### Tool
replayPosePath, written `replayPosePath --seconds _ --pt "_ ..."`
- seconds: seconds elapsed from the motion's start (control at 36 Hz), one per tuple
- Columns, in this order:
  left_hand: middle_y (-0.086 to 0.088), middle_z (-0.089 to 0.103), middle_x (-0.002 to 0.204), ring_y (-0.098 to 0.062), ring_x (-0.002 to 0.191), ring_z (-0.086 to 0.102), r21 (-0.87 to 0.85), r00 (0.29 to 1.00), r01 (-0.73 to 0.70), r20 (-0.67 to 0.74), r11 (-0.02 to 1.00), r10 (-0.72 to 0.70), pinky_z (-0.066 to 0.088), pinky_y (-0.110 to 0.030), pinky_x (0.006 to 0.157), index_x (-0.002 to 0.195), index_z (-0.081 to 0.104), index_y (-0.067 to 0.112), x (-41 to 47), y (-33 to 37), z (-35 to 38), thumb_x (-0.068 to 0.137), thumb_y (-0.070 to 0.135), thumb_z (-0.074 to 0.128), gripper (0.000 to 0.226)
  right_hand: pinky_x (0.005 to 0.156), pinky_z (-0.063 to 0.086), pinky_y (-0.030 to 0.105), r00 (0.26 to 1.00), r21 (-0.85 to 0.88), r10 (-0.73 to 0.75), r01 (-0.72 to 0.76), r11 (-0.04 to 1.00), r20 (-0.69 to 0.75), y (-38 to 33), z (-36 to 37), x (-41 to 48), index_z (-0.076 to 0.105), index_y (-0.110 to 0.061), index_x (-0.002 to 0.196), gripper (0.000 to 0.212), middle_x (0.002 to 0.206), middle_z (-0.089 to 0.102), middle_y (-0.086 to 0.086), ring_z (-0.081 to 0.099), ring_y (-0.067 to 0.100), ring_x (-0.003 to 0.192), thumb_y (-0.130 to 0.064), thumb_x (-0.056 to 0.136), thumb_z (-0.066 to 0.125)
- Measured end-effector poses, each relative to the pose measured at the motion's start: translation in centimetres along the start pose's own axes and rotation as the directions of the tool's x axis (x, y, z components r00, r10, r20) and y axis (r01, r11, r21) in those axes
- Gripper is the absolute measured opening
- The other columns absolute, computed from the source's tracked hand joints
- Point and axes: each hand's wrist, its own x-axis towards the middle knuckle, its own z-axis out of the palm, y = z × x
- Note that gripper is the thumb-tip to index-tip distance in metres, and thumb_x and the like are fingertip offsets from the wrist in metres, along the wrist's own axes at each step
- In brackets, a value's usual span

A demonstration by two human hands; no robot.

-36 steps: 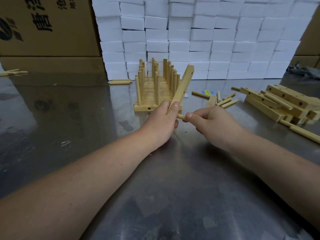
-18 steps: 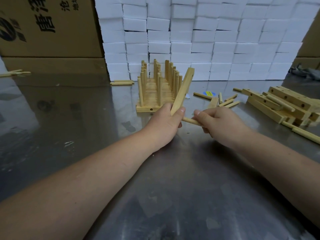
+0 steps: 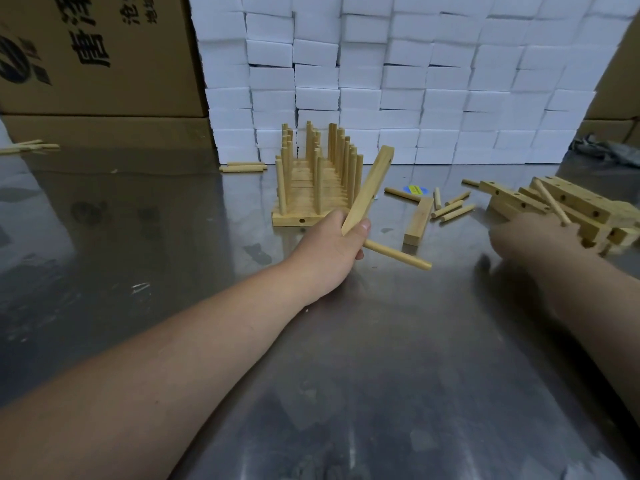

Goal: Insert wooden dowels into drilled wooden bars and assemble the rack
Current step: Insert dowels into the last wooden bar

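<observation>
My left hand (image 3: 330, 249) grips the low end of a drilled wooden bar (image 3: 369, 188) that tilts up and to the right. A dowel (image 3: 398, 254) sticks out of the bar's low end toward the right. My right hand (image 3: 533, 237) is blurred, far to the right, at the pile of drilled bars (image 3: 568, 206); I cannot tell whether it holds anything. An assembled rack (image 3: 313, 188) with several upright dowels stands behind my left hand. A short bar (image 3: 419, 221) and loose dowels (image 3: 450, 209) lie between rack and pile.
The steel table (image 3: 346, 358) reflects light. A wall of white foam blocks (image 3: 415, 81) stands behind the rack, cardboard boxes (image 3: 86, 53) at the back left. Spare dowels (image 3: 244, 167) lie by the foam wall and at the far left (image 3: 29, 147).
My right hand has let go of the dowel, which now stays in the bar, and has swung right to the pile of bars. My left hand keeps holding the bar.
</observation>
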Motion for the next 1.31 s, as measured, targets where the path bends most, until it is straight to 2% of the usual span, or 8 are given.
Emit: replayPosePath --seconds 0.17,0.25,0.47,0.67,0.78,0.92,1.06,1.31 --pt "0.009 0.058 0.068 -0.011 0.06 0.048 0.011 1.0 0.007 0.006 1.0 -0.007 0.039 -0.029 0.062 0.088 0.05 0.028 -0.1 0.0 -0.1 0.096 0.041 0.041 0.017 0.106 0.028 0.053 0.998 0.037 -0.065 0.065 0.997 0.006 -0.4 -0.1 -1.2 0.049 0.003 0.119 0.039 0.129 0.043 0.026 0.036 0.042 0.123 -0.024 0.091 0.047" --pt "0.009 0.058 0.068 -0.01 0.06 0.048 0.014 1.0 0.0 0.009 1.0 0.0 0.038 -0.029 0.062 0.087 0.05 0.028 -0.1 0.0 -0.1 0.096 0.04 0.041 0.017 0.078 0.048 0.043 0.989 0.062 -0.145 0.146 0.987 -0.034 -0.5 -0.1 -1.4 0.057 0.001 0.102 0.029 0.095 0.058 0.019 0.057 0.033 0.087 -0.023 0.092 0.043" --pt "0.008 0.058 0.069 -0.011 0.062 0.048 0.014 1.0 -0.003 0.018 1.0 0.003 0.04 -0.03 0.065 0.089 0.05 0.029 0.1 0.0 -0.1 0.096 0.04 0.041 0.016 0.058 0.045 0.035 0.98 0.127 -0.158 0.172 0.977 -0.119 -0.6 -0.4 -1.7 0.056 -0.004 0.093 0.021 0.085 0.057 0.017 0.056 0.029 0.072 -0.022 0.092 0.045" --pt "0.009 0.058 0.068 -0.01 0.062 0.049 0.018 1.0 -0.006 0.011 1.0 0.006 0.041 -0.03 0.067 0.086 0.05 0.029 0.1 -0.2 -0.2 0.096 0.04 0.042 0.017 0.061 0.048 0.036 0.957 0.149 -0.274 0.285 0.947 -0.091 -1.0 0.1 -2.1 0.038 -0.014 0.138 0.052 0.108 0.054 0.015 0.057 0.029 0.082 -0.003 0.088 0.044" --pt "0.009 0.059 0.069 -0.01 0.062 0.049 0.029 1.0 -0.006 0.009 1.0 0.005 0.039 -0.029 0.064 0.086 0.05 0.03 0.2 -0.2 -0.1 0.096 0.041 0.041 0.017 0.067 0.044 0.035 0.955 0.166 -0.253 0.278 0.946 -0.153 -0.8 0.1 -1.9 0.042 -0.013 0.135 0.05 0.121 0.052 0.017 0.053 0.032 0.095 -0.007 0.087 0.051" --pt "0.009 0.059 0.07 -0.01 0.064 0.05 0.019 1.0 -0.008 0.01 1.0 0.008 0.04 -0.03 0.067 0.088 0.05 0.03 0.2 -0.2 -0.1 0.096 0.04 0.041 0.016 0.108 0.022 0.056 0.997 0.062 -0.066 0.069 0.996 -0.048 -0.6 0.2 -1.5 0.053 0.001 0.116 0.034 0.124 0.049 0.023 0.039 0.041 0.123 -0.021 0.09 0.045" --pt "0.009 0.059 0.071 -0.01 0.064 0.05 0.02 1.0 -0.01 0.008 1.0 0.009 0.04 -0.03 0.066 0.087 0.05 0.029 0.1 -0.3 -0.2 0.096 0.04 0.042 0.017 0.077 0.049 0.04 0.982 0.024 -0.169 0.172 0.985 -0.085 -0.5 0.0 -2.1 0.058 0.005 0.103 0.023 0.089 0.056 0.019 0.056 0.035 0.088 -0.008 0.09 0.045" --pt "0.009 0.059 0.067 -0.011 0.06 0.05 -0.027 0.999 -0.011 -0.045 1.0 0.01 0.039 -0.03 0.063 0.079 0.048 0.03 0.4 -0.7 0.0 0.095 0.04 0.042 0.02 0.074 0.05 0.039 0.981 -0.044 -0.18 0.178 0.983 -0.071 -0.8 -0.9 -2.8 0.057 0.004 0.103 0.019 0.09 0.057 0.02 0.056 0.031 0.079 -0.008 0.09 0.049"
